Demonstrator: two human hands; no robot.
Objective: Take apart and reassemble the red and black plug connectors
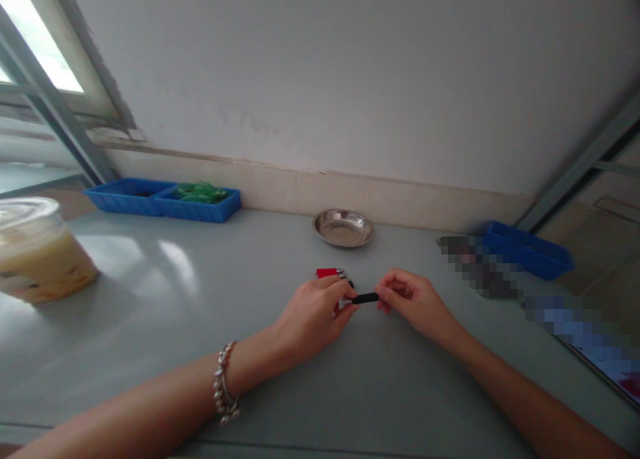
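We've got both hands on one small black rod [365, 298], held roughly level over the middle of the grey table [425, 392], short of the steel dish. Left hand [316, 310] pinches its left end, thumb and forefinger around a pale, shiny tip [345, 302]. Right hand [413, 304] pinches the right end, thumb against fingers; fingertips cover that end, so we can't tell its shape. Dark middle of the rod shows between the two hands.

Just beyond our left fingers: a red piece [327, 272] with a shiny end, lying on the table, partly hidden by the hand. Beaded bracelet [225, 382] on our left wrist.

Farther out, near the wall [325, 79]: round steel dish [344, 228], shallow, almost straight ahead of the rod. Far left: blue two-section tray [200, 212], green material [201, 192] in the right section, something dark in the left one, too small to tell. Left edge: clear lidded cup [45, 266] with yellowish contents, upright, cut off by the view.

Far right: second blue tray [527, 251], contents unclear. Two pixelated patches on the right side, nearer than that tray; can't identify those.
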